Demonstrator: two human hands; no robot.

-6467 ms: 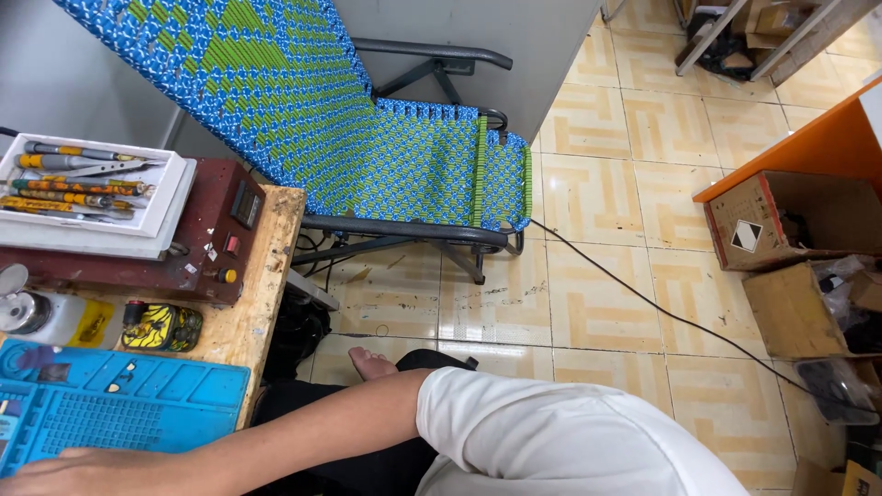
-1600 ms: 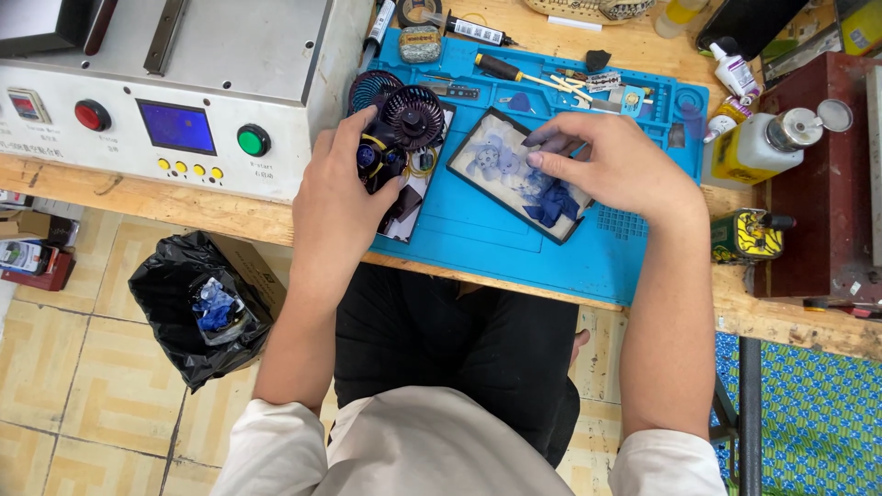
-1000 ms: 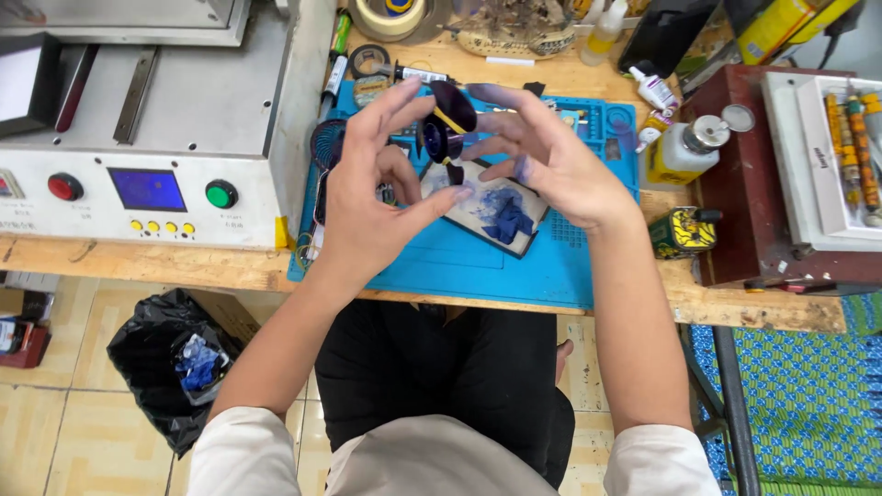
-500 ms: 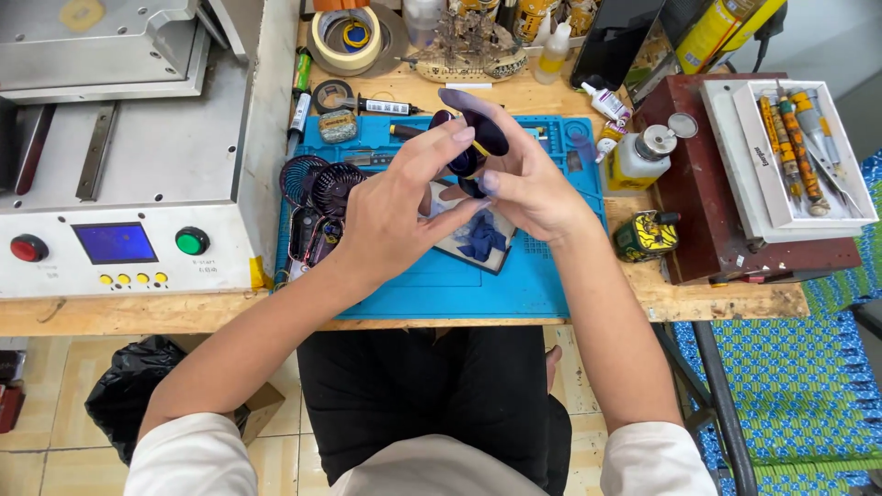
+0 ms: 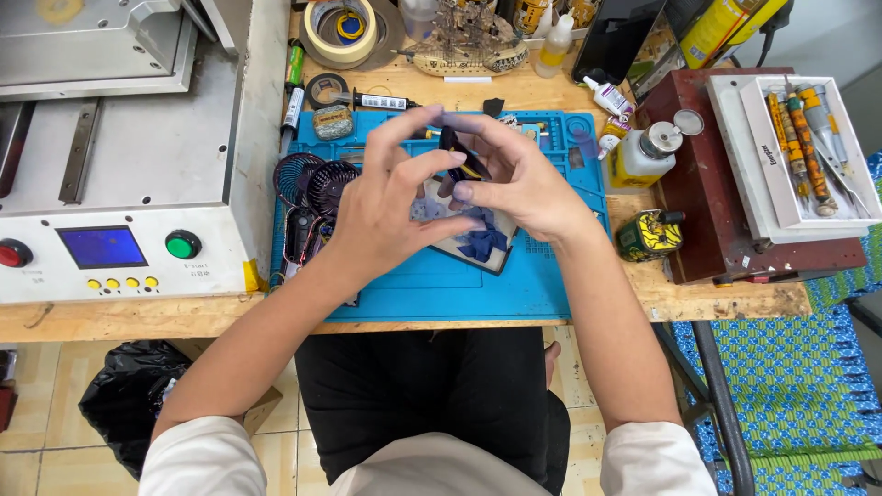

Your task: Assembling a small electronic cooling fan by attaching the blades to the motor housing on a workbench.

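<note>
My left hand [image 5: 386, 207] and my right hand [image 5: 514, 179] meet above a blue work mat [image 5: 441, 285] on a wooden bench. Between their fingertips they pinch a small dark purple piece [image 5: 457, 154] with a thin yellow strip on it. Under the hands, a flat rectangular device [image 5: 482, 246] lies on the mat with scraps of blue film on its face; the hands hide much of it. Small dark round fans [image 5: 317, 184] sit at the mat's left edge, just beside my left hand.
A white machine with a blue screen [image 5: 101, 248], a green button and a red button fills the left. Tape rolls [image 5: 342, 28], bottles [image 5: 643, 152], a small yellow-black case [image 5: 650, 234] and a white tray of screwdrivers [image 5: 808, 147] ring the mat. A black bag [image 5: 129, 395] lies on the floor.
My view swung from the chair and floor to the bench. My hands left the fan and the flat device, then rose together, pinching the small dark piece above the mat.
</note>
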